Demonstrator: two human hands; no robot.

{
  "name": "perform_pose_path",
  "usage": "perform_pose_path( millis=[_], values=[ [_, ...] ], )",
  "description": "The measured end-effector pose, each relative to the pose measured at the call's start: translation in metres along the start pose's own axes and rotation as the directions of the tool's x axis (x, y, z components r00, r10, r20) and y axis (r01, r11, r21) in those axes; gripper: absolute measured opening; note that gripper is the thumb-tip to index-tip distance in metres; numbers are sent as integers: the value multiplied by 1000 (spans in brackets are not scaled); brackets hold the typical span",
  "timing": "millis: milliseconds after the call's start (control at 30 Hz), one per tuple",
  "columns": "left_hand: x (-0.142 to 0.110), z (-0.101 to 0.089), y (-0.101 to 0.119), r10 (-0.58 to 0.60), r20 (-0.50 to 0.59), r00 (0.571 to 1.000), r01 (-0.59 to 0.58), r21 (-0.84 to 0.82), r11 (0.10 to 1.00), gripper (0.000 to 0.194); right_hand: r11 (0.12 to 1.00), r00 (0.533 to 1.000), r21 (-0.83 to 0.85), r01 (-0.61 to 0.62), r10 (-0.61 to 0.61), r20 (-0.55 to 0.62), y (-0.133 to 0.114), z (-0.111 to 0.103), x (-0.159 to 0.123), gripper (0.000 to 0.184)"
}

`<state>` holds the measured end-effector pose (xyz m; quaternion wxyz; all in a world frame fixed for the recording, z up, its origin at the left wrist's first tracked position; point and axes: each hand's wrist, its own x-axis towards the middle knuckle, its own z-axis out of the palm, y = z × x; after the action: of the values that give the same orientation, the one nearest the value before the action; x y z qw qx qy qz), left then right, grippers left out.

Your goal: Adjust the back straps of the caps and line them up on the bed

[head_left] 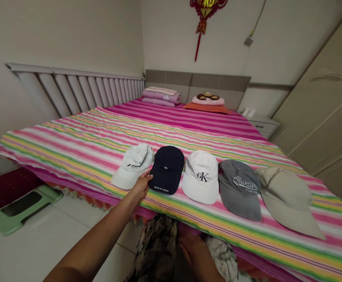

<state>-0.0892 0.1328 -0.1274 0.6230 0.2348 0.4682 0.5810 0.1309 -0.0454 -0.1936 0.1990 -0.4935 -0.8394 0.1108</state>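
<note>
Caps lie side by side along the near edge of a striped bed. My left hand pinches the left edge of the brim of a navy cap, which has small white lettering. Left of it sits a pale, whitish cap, close to my fingers. On its right are a white cap with black letters, a grey cap marked "Always", and a beige cap. Low by my lap, below the bed edge, is my right hand, dim and blurred, its fingers partly hidden and away from the caps.
A striped sheet covers the bed, with folded bedding and a pink stack by the headboard. On the floor at left stands a green stool. A nightstand is at the back right.
</note>
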Motion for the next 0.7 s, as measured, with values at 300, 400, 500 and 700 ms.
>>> perform_pose_path(
  millis=[300,400,500,700],
  values=[
    [-35,-38,13,253,-198,947,-241,86,967,18,1000,999,0,-29,29,32,-6,-8,0,17],
    [-50,-57,10,179,-354,918,-195,-9,981,7,999,998,3,-39,39,43,-7,-9,0,18],
    [-55,-70,10,31,-441,897,-102,-139,985,17,999,997,4,-45,45,60,-8,-8,2,16],
    [-43,-73,29,-60,-452,890,-85,-294,952,7,999,996,8,-50,50,74,-12,-10,2,15]
  ],
)
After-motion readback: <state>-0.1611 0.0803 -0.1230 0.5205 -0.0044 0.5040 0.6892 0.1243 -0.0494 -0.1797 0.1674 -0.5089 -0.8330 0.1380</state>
